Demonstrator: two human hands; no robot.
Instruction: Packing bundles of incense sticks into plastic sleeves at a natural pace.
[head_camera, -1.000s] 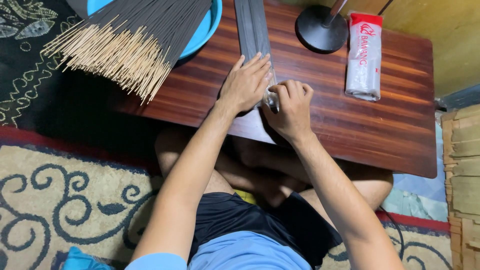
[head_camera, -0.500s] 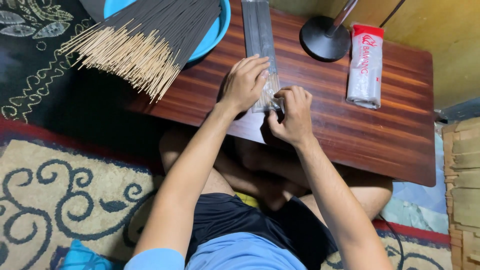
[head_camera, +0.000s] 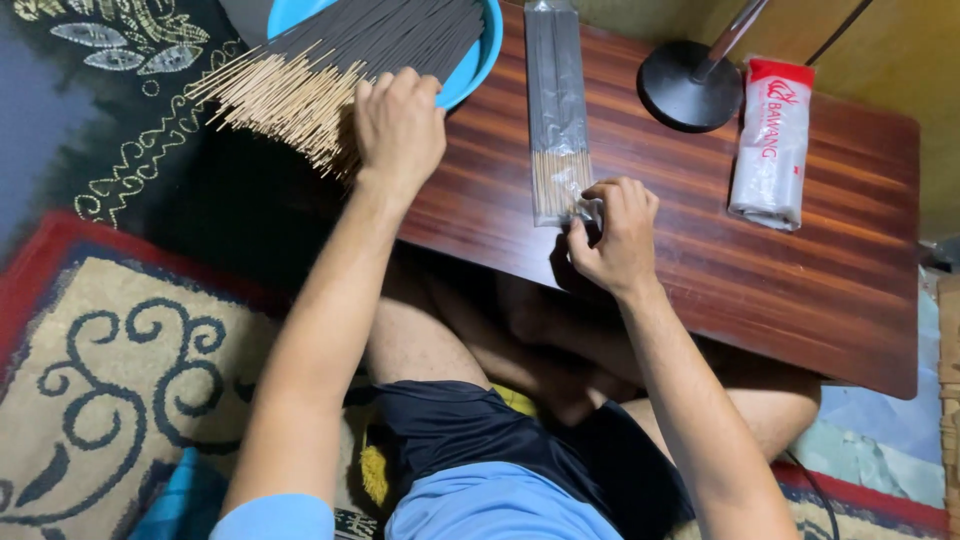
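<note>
So the person sits cross-legged at a low wooden table, seen from above. The left hand is over at the blue basin on the table's far left corner, resting on the pile of incense sticks that fills it. The sticks lie slanted, dark coated ends inside the basin and bare bamboo ends fanning out past the rim, over the table edge. The fingers are curled down onto the bare ends near the rim, but I can't tell whether they actually grip any sticks or just press on them.

The right hand is at the near end of a long clear plastic sleeve lying flat on the table, pointing away from the person. The sleeve already has a bundle of sticks in it, dark part toward the far end and bamboo tips at the near, open end. Thumb and fingertips pinch the sleeve's near right corner.

Further right, well apart from both hands, there's a black round lamp base and a rolled pack of clear bags with a red top.
</note>
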